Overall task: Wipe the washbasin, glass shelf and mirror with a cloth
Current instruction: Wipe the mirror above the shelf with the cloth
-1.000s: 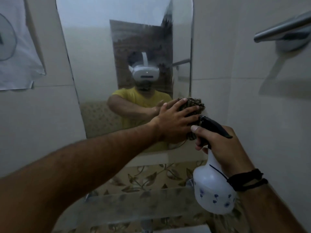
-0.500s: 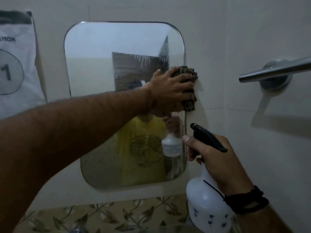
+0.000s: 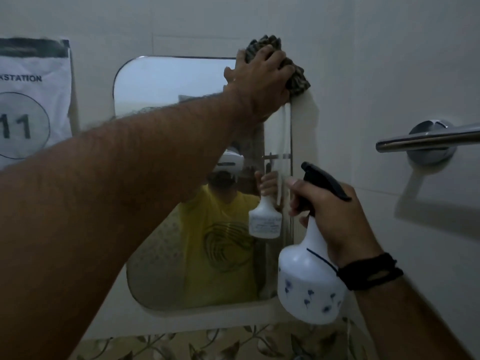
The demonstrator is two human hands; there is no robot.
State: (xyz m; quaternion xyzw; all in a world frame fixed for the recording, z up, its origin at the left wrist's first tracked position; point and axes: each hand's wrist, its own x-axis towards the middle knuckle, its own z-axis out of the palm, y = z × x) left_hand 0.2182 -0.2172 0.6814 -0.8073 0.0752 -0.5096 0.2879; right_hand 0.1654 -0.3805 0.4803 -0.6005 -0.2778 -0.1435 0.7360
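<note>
The mirror (image 3: 166, 81) with rounded corners hangs on the tiled wall. My left hand (image 3: 262, 81) presses a dark checked cloth (image 3: 297, 79) against the mirror's top right corner, fingers spread over it. My right hand (image 3: 335, 216) grips the neck of a white spray bottle (image 3: 309, 284) with a black trigger head, held in front of the mirror's lower right edge. The washbasin and glass shelf are out of view.
A chrome towel bar (image 3: 426, 140) sticks out from the wall at the right. A paper sign (image 3: 33, 100) is taped to the wall at the left. A leaf-patterned tile band (image 3: 207, 341) runs below the mirror.
My left hand has slid the cloth upward along the mirror's right side, from near the bottom edge to the top right corner. The view has tilted up. The spray bottle stays in my right hand.
</note>
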